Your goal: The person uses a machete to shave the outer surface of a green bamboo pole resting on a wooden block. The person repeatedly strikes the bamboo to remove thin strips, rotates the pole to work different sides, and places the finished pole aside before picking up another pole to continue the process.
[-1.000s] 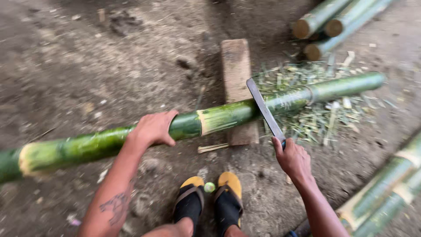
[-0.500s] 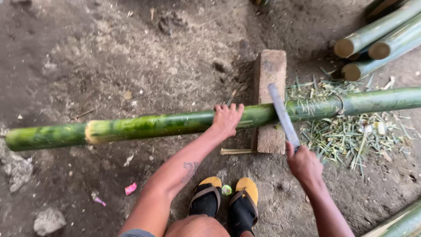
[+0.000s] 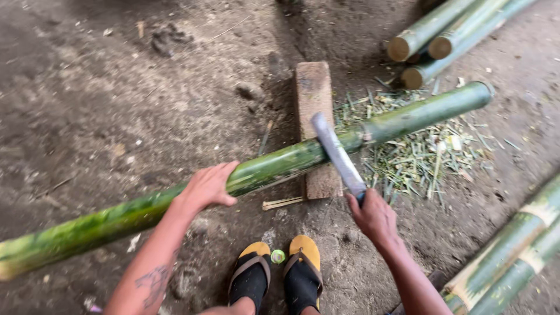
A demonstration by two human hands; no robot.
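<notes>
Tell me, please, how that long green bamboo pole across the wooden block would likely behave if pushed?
The bamboo pole is round and smooth, so it would probably roll off the wooden block unless the left hand steadies it. It looks stiff, and its length suggests it is fairly heavy and awkward.

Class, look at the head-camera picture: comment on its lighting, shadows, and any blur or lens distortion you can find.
Head view: soft, even daylight with no glare; only faint shadows beside the wood block. The blade in the right hand is smeared by motion blur, while the bamboo pole under the left hand and the sandals look sharp. Wide-angle stretch shows near the edges.
</notes>
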